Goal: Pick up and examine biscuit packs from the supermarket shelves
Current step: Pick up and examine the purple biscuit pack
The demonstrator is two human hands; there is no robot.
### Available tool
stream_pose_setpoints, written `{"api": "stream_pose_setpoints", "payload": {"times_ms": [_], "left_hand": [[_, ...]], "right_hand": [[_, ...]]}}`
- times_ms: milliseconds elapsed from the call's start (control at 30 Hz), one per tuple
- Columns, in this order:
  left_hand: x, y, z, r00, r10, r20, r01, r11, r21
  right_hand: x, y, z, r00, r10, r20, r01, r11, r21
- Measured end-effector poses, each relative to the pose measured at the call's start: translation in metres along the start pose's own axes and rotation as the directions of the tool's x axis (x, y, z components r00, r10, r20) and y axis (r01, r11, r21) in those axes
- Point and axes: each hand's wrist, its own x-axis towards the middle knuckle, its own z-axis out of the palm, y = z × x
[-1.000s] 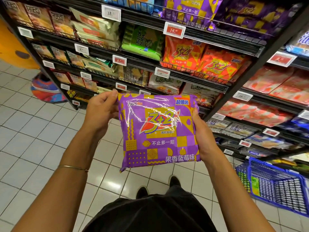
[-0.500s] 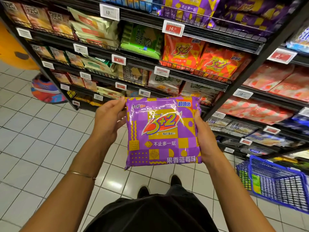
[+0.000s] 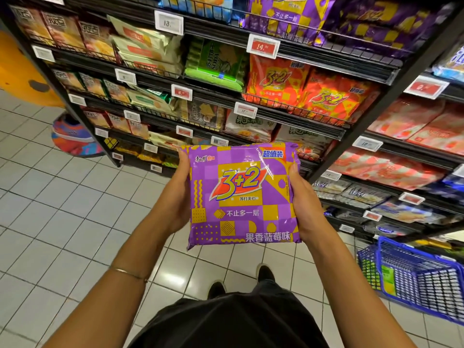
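Since a second ago the purple biscuit pack (image 3: pixel 242 197) has been squared up. It was tilted, and its printed face now sits level and straight toward the person, a touch higher in front of the shelves (image 3: pixel 313 123). Over the same time the left hand (image 3: pixel 175 199) has slid from the top left corner down along the left edge.

Both hands have the pack between them in the air, at about chest height and clear of every shelf. The left hand's grip is clamped on the left edge, with the fingers tucked behind the wrapper and out of sight. The right hand (image 3: pixel 305 204) is clamped on the right edge, its thumb lying on the front near the upper corner. A thin bracelet (image 3: pixel 128 272) circles the left wrist.

Behind the pack, orange packs (image 3: pixel 308 94) with the same "3+2" logo fill one shelf, and a green pack (image 3: pixel 216 64) lies just to their left. More purple packs (image 3: pixel 296 18) sit on the shelf above. White and red price tags (image 3: pixel 263 46) line the rails. A blue basket (image 3: pixel 411 280) stands on the tiled floor (image 3: pixel 62 222) to the person's right, near the foot of the shelves.
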Motion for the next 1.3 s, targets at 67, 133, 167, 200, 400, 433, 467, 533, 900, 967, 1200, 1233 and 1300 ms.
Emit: {"api": "stream_pose_setpoints", "payload": {"times_ms": [67, 133, 167, 200, 400, 433, 467, 533, 900, 967, 1200, 1233, 1300], "left_hand": [[-0.005, -0.011, 0.003, 0.998, -0.054, 0.027, 0.055, 0.998, -0.036], [-0.004, -0.019, 0.004, 0.999, -0.019, -0.031, 0.018, 1.000, -0.023], [-0.003, -0.022, 0.003, 0.999, 0.001, -0.039, -0.002, 1.000, -0.015], [-0.002, -0.023, 0.001, 0.999, 0.009, -0.031, -0.010, 1.000, -0.014], [-0.003, -0.019, 0.000, 1.000, 0.014, -0.005, -0.015, 0.999, -0.035], [-0.004, -0.019, 0.001, 1.000, 0.018, 0.002, -0.018, 0.999, -0.032], [-0.004, -0.019, 0.002, 1.000, 0.023, 0.007, -0.023, 0.999, -0.024], [-0.006, -0.019, 0.003, 0.999, 0.033, 0.013, -0.033, 0.999, -0.011], [-0.004, -0.016, -0.001, 0.996, 0.090, 0.000, -0.090, 0.992, 0.085], [-0.004, -0.016, -0.002, 0.996, 0.094, -0.008, -0.093, 0.990, 0.103], [-0.003, -0.017, 0.000, 0.994, 0.104, -0.029, -0.101, 0.990, 0.101], [-0.004, -0.016, 0.000, 0.995, 0.093, -0.022, -0.091, 0.992, 0.084], [-0.004, -0.014, -0.002, 0.998, 0.067, -0.011, -0.067, 0.997, 0.048]], "right_hand": [[-0.001, -0.001, 0.000, 0.999, 0.028, 0.025, -0.028, 1.000, 0.010], [-0.001, -0.001, -0.003, 0.996, 0.058, 0.068, -0.059, 0.998, 0.019], [-0.001, -0.002, -0.005, 0.993, 0.069, 0.095, -0.072, 0.997, 0.029], [-0.001, -0.003, -0.006, 0.990, 0.072, 0.125, -0.077, 0.996, 0.038], [0.006, -0.012, -0.002, 0.996, -0.082, 0.027, 0.085, 0.990, -0.116], [0.007, -0.015, 0.000, 0.995, -0.103, -0.017, 0.100, 0.986, -0.137], [0.008, -0.017, 0.001, 0.991, -0.119, -0.056, 0.110, 0.983, -0.149], [0.010, -0.020, 0.001, 0.985, -0.138, -0.107, 0.124, 0.984, -0.131], [0.017, -0.014, -0.009, 0.931, -0.238, -0.277, 0.210, 0.970, -0.125], [0.017, -0.015, -0.011, 0.928, -0.236, -0.289, 0.210, 0.971, -0.117], [0.018, -0.023, -0.020, 0.934, -0.258, -0.247, 0.231, 0.964, -0.135], [0.018, -0.023, -0.020, 0.938, -0.262, -0.228, 0.238, 0.963, -0.127], [0.017, -0.024, -0.018, 0.954, -0.244, -0.172, 0.233, 0.969, -0.082]]}}
